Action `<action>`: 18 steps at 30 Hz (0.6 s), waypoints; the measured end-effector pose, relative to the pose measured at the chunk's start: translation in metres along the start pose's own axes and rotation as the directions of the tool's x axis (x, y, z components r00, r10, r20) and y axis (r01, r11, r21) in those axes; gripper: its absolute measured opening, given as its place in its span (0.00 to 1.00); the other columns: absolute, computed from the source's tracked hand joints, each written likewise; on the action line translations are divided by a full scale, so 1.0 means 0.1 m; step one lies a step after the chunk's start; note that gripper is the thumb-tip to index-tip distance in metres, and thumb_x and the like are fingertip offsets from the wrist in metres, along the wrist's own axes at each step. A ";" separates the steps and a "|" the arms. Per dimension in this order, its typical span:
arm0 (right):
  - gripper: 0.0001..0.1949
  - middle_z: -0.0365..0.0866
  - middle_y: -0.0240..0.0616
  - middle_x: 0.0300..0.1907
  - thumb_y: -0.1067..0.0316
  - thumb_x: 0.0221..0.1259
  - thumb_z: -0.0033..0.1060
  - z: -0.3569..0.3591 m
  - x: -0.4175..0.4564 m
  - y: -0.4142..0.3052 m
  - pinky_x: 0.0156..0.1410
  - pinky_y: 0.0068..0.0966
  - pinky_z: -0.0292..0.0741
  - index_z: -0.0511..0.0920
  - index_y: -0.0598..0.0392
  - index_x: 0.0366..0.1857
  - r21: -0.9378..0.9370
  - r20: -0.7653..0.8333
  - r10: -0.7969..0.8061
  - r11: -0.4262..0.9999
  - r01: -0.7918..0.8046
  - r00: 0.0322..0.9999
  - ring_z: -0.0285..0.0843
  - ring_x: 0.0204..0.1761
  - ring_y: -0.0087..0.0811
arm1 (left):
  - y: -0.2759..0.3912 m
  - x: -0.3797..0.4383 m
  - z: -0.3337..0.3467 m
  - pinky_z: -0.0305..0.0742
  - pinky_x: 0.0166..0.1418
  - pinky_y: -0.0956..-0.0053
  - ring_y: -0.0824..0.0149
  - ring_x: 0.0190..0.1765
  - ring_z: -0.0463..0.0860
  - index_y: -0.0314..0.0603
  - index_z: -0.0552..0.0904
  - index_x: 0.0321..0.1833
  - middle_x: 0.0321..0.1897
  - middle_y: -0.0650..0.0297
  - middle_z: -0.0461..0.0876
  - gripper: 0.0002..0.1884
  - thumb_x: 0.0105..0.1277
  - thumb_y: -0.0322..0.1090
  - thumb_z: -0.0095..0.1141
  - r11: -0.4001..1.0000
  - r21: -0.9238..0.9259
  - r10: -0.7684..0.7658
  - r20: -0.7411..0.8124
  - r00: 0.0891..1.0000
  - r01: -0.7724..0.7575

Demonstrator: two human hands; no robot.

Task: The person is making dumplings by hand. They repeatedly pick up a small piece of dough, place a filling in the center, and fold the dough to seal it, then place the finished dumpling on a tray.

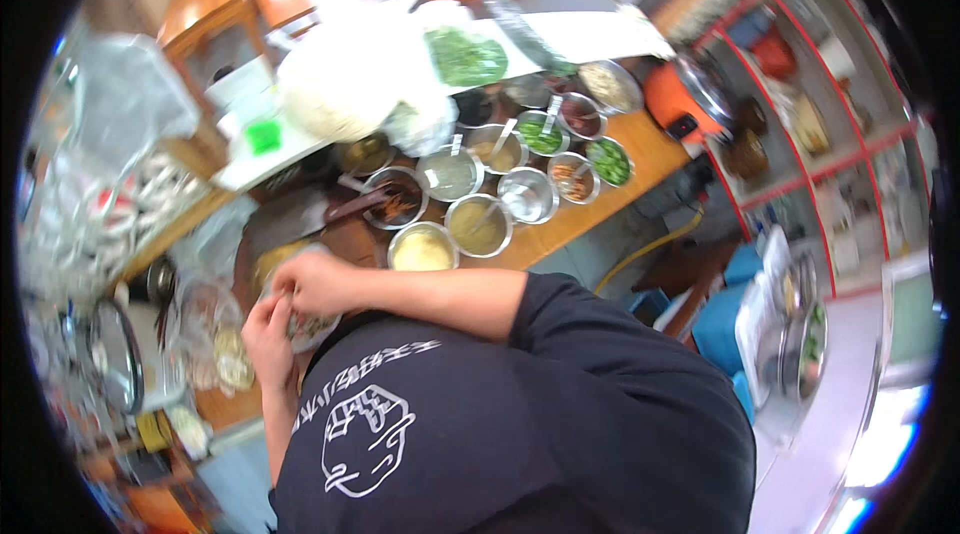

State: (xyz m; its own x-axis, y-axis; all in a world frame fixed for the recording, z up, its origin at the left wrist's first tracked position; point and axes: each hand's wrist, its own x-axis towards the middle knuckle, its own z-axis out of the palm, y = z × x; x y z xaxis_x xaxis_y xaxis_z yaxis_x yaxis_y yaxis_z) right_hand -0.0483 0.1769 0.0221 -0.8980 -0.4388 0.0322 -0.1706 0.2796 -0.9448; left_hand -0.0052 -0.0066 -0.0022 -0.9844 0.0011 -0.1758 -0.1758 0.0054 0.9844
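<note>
My right hand point(319, 283) reaches across my body from the right, its fingers bent and close together. Just below it is my left hand point(270, 339), with its fingertips meeting those of the right. Partly under both hands is a pale or clear container with a mixed food filling point(311, 328); whether it is a bowl or a bag is unclear. Blur hides what the fingertips grip. Beyond them, a cleaver point(289, 223) with a brown handle lies on a round wooden chopping board point(352, 238), its handle over a metal bowl of orange shreds point(397, 198).
Several metal bowls stand to the right, among them a bowl of yellow food point(424, 249), a bowl of tan sauce point(480, 226) and a bowl of chopped greens point(611, 161). An orange cooker point(686, 95) sits at the table's far end. Plastic bags point(206, 301) lie at left.
</note>
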 end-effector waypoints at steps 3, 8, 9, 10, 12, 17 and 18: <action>0.06 0.91 0.46 0.32 0.74 0.55 0.67 -0.03 -0.07 0.00 0.42 0.36 0.83 0.88 0.59 0.36 0.060 0.027 -0.038 0.998 0.036 0.999 0.91 0.36 0.39 | -0.05 0.06 -0.05 0.73 0.33 0.79 0.75 0.30 0.80 0.33 0.85 0.44 0.32 0.64 0.85 0.11 0.79 0.36 0.61 0.993 -0.062 -0.091 0.090 0.992 0.097; 0.03 0.89 0.48 0.29 0.72 0.52 0.67 0.00 -0.09 0.03 0.40 0.38 0.82 0.86 0.59 0.28 -0.084 -0.093 -0.107 0.991 0.100 0.990 0.89 0.33 0.45 | 0.02 0.04 -0.02 0.71 0.32 0.80 0.75 0.28 0.79 0.33 0.84 0.41 0.30 0.65 0.84 0.13 0.80 0.38 0.60 0.998 -0.016 -0.061 0.102 0.993 0.062; 0.03 0.88 0.49 0.29 0.72 0.52 0.68 -0.01 -0.10 0.01 0.40 0.39 0.82 0.85 0.58 0.27 -0.121 -0.093 -0.106 0.988 0.094 0.990 0.89 0.33 0.46 | 0.03 0.02 -0.01 0.71 0.32 0.80 0.75 0.28 0.78 0.33 0.85 0.41 0.30 0.65 0.84 0.13 0.80 0.38 0.59 0.999 0.020 -0.028 0.104 0.994 0.026; 0.03 0.88 0.49 0.29 0.72 0.52 0.68 -0.01 -0.12 -0.02 0.40 0.40 0.82 0.85 0.58 0.27 -0.158 -0.093 -0.105 0.983 0.090 0.990 0.89 0.33 0.47 | 0.06 -0.01 0.01 0.70 0.32 0.80 0.76 0.27 0.78 0.33 0.85 0.41 0.29 0.66 0.84 0.13 0.81 0.37 0.59 0.994 0.103 0.035 0.120 0.992 -0.047; 0.04 0.87 0.50 0.28 0.70 0.52 0.68 -0.02 -0.14 -0.02 0.40 0.41 0.82 0.85 0.58 0.26 -0.221 -0.110 -0.135 0.969 0.109 0.985 0.88 0.33 0.49 | 0.12 -0.02 0.02 0.70 0.32 0.80 0.77 0.28 0.77 0.33 0.85 0.41 0.29 0.67 0.83 0.12 0.80 0.36 0.59 0.975 0.206 0.054 0.143 0.988 -0.083; 0.06 0.85 0.51 0.25 0.68 0.50 0.67 -0.06 -0.08 0.30 0.40 0.46 0.82 0.86 0.59 0.27 -0.445 -0.160 -0.242 0.883 0.149 0.957 0.88 0.33 0.53 | 0.08 -0.02 0.03 0.68 0.32 0.81 0.79 0.28 0.75 0.33 0.85 0.41 0.29 0.69 0.82 0.09 0.77 0.33 0.62 0.920 0.355 0.132 0.111 0.985 -0.163; 0.06 0.86 0.52 0.26 0.68 0.50 0.67 -0.09 -0.07 0.28 0.42 0.46 0.82 0.86 0.59 0.27 -0.499 -0.050 -0.203 0.853 0.152 0.978 0.88 0.34 0.53 | 0.14 -0.06 0.06 0.68 0.32 0.81 0.79 0.28 0.75 0.33 0.85 0.40 0.29 0.69 0.82 0.08 0.76 0.32 0.62 0.913 0.377 0.131 0.089 0.987 -0.155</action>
State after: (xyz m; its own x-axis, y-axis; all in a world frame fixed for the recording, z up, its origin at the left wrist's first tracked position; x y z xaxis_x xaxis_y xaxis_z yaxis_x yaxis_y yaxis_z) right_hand -0.0506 0.1957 -0.0017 -0.8639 -0.4430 0.2397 -0.4840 0.5980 -0.6389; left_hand -0.0019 -0.0010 0.0131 -0.9949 0.0906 -0.0453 -0.0073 0.3820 0.9241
